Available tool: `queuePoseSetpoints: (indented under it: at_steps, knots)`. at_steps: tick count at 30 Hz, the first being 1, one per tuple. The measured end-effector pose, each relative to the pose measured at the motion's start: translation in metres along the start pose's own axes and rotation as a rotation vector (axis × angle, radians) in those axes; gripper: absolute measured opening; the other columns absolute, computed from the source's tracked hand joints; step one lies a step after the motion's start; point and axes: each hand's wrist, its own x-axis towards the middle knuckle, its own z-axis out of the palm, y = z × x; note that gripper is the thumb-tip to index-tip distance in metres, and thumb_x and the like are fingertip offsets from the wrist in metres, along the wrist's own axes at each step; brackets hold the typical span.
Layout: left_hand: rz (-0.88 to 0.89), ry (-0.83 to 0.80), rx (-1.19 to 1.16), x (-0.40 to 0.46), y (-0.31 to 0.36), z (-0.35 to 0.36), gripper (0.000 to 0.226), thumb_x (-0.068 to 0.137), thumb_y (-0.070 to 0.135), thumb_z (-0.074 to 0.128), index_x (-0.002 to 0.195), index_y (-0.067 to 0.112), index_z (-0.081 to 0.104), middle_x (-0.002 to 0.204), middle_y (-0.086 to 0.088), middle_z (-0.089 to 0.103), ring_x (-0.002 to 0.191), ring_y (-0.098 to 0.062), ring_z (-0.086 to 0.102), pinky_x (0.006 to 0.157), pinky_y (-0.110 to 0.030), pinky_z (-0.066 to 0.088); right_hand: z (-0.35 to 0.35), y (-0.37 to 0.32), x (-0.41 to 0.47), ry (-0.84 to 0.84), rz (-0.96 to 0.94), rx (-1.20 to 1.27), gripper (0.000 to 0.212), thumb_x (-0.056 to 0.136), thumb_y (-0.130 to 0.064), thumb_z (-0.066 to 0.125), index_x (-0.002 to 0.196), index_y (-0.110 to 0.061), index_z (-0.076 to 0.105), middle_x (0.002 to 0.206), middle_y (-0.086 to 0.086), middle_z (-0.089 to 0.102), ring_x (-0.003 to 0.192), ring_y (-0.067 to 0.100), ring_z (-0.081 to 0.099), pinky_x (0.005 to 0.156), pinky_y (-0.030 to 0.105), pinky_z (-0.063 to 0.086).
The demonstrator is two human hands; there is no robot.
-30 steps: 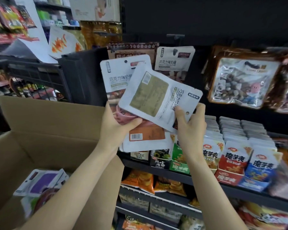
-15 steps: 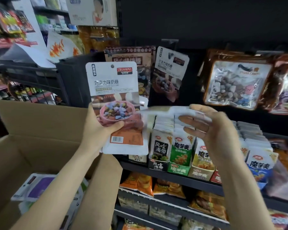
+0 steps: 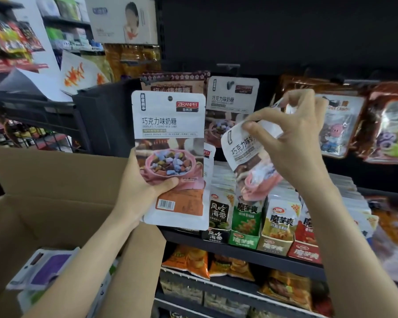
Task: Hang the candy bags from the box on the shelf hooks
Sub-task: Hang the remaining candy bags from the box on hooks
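My left hand (image 3: 145,191) grips a white candy bag (image 3: 170,134) upright by its lower part, front facing me, with at least one more bag stacked behind it. My right hand (image 3: 294,138) pinches the top of a second white candy bag (image 3: 246,154), which hangs tilted and bent below the fingers. One matching bag (image 3: 232,97) hangs on a shelf hook (image 3: 228,65) just behind, between the two held bags. The open cardboard box (image 3: 55,180) stands at lower left with more bags (image 3: 46,269) inside.
Clear candy packs (image 3: 340,127) hang on hooks to the right. Display boxes of small snack packets (image 3: 278,226) line the shelf below my right hand, with orange snack bags (image 3: 193,260) on the lower shelf. A black crate (image 3: 106,115) sits behind the box.
My right hand has turned its bag from flat to upright and raised it toward the hook. The left hand's bag has stayed about where it was.
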Motion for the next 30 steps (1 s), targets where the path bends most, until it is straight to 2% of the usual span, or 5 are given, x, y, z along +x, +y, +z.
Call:
queuePoseSetpoints:
  at_steps: [4,8,12,25,30]
  knots:
    - [0.032,0.018,-0.009,0.008,0.002,-0.001,0.064,0.064,-0.007,0.08,0.111,0.022,0.048,0.107,0.006,0.067,0.095,-0.007,0.068,0.068,-0.022,0.058,0.008,0.006,0.027,0.08,-0.114,-0.137,0.025,0.087,-0.043,0.066,0.08,-0.021,0.073,0.129,0.008,0.042,0.124,0.029,0.034,0.104,0.043,0.032]
    - [0.035,0.057,-0.029,0.018,0.003,-0.007,0.063,0.062,-0.003,0.08,0.105,0.03,0.048,0.107,0.008,0.066,0.095,-0.007,0.068,0.072,-0.029,0.06,0.019,0.003,0.051,-0.062,-0.119,0.08,0.019,0.086,-0.031,0.071,0.086,-0.012,0.073,0.088,-0.01,0.058,0.081,0.009,0.055,0.074,0.022,0.047]
    - [-0.008,0.072,-0.07,0.025,0.0,-0.015,0.067,0.061,0.0,0.081,0.11,0.032,0.05,0.115,0.002,0.066,0.102,-0.017,0.067,0.081,-0.047,0.057,0.035,0.001,0.068,-0.075,0.07,0.301,0.019,0.08,-0.028,0.078,0.087,-0.02,0.061,0.081,-0.017,0.061,0.074,0.003,0.062,0.062,0.013,0.047]
    - [-0.045,0.061,-0.104,0.03,-0.004,-0.016,0.061,0.063,-0.004,0.08,0.103,0.031,0.05,0.104,0.007,0.068,0.095,-0.012,0.069,0.067,-0.029,0.058,0.041,-0.001,0.081,-0.164,0.232,0.788,0.008,0.088,-0.011,0.068,0.084,-0.017,0.07,0.091,-0.006,0.072,0.08,0.005,0.068,0.07,0.021,0.053]
    - [-0.05,0.049,-0.138,0.027,0.0,-0.019,0.064,0.053,0.006,0.081,0.104,0.03,0.051,0.107,0.003,0.068,0.096,-0.016,0.069,0.072,-0.038,0.058,0.043,0.014,0.082,-0.095,0.085,0.412,0.012,0.083,-0.024,0.075,0.095,-0.023,0.075,0.097,-0.008,0.067,0.087,-0.005,0.062,0.079,0.013,0.048]
